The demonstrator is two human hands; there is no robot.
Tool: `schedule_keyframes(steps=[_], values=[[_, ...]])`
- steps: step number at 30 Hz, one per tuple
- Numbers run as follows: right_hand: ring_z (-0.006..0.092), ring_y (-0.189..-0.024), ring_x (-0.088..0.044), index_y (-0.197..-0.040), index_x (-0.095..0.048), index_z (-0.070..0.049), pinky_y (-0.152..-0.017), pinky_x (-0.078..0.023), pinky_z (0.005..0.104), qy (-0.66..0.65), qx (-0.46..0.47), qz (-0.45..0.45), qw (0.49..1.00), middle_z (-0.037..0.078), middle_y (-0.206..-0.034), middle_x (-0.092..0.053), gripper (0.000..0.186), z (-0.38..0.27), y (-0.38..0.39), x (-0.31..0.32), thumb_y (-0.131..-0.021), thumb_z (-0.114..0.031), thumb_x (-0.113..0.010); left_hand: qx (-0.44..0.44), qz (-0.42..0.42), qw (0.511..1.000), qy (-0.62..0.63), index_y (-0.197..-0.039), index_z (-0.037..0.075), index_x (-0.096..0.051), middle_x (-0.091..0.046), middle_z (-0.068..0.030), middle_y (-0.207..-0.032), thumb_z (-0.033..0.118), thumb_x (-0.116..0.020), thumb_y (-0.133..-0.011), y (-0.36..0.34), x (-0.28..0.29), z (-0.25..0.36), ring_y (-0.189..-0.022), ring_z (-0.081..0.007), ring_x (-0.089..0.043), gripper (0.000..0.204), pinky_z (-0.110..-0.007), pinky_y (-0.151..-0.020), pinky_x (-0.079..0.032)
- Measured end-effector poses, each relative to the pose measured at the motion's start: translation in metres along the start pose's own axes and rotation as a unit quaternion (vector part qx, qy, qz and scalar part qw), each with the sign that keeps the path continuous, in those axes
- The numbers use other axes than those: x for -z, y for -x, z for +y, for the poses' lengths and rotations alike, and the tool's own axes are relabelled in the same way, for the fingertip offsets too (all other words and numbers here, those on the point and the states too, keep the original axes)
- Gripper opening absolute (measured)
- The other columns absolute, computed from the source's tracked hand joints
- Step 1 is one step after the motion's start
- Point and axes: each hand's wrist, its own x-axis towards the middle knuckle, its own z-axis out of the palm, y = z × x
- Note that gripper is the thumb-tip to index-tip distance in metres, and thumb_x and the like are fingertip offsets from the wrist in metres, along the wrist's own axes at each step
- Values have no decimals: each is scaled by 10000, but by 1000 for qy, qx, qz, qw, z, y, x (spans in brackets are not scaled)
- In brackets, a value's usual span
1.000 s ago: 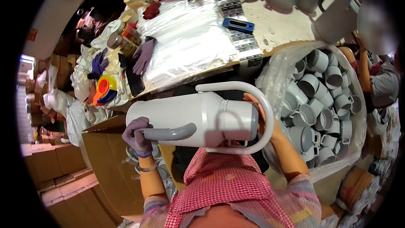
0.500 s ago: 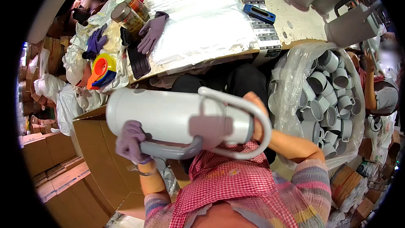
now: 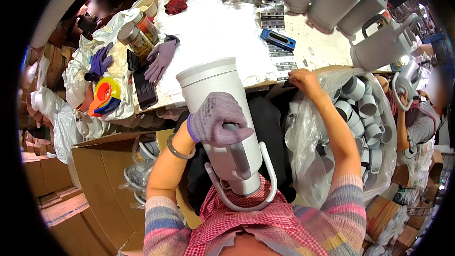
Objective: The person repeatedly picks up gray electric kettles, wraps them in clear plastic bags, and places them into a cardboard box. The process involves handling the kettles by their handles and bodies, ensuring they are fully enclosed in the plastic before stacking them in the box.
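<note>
Head: tapered, pale-grey jug (image 3: 220, 159)

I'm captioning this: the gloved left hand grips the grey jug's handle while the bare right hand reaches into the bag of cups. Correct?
No: in the head view, the right hand is at the near end of the label strip, not in the bag. The rest stands.
</note>
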Motion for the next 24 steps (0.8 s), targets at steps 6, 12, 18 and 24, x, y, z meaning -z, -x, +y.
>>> schedule_keyframes(steps=[6, 12, 18, 24], values=[[327, -1070, -608, -933, -623, -72, -916, -508, 401, 3, 0, -63, 998, 125, -1179, -647, 264, -31, 10, 16, -709, -19, -753, 200, 420, 856, -223, -1250, -5, -589, -629, -137, -1203, 113, -612, -914, 14, 41, -62, -1048, -252, -611, 357, -341, -945, -469], [346, -1032, -590, -975, -634, -50, -898, -487, 412, -40, -31, -17, 999, 132, -1126, -612, 257, -38, 2, 17, -738, -27, -730, 376, 437, 813, 87, -913, -59, -697, -644, -33, -792, 312, -577, -999, 25, 17, -82, -762, -94, -545, 399, -261, -719, -462], [331, -1065, -602, -825, -687, -42, -875, -511, 412, -9, -42, -25, 999, 96, -1186, -659, 118, -10, 7, 3, -719, -36, -739, 348, 452, 818, 78, -881, -74, -682, -622, -18, -767, 328, -608, -979, 27, 14, -87, -731, -74, -516, 420, -240, -677, -440], [354, -1123, -592, -873, -655, -33, -939, -497, 423, 21, 28, -142, 989, 135, -1158, -658, 164, -90, 7, 60, -739, -36, -749, 303, 462, 833, 22, -853, -60, -679, -604, -9, -714, 252, -600, -976, 49, 11, -85, -694, -66, -494, 345, -243, -639, -420]])
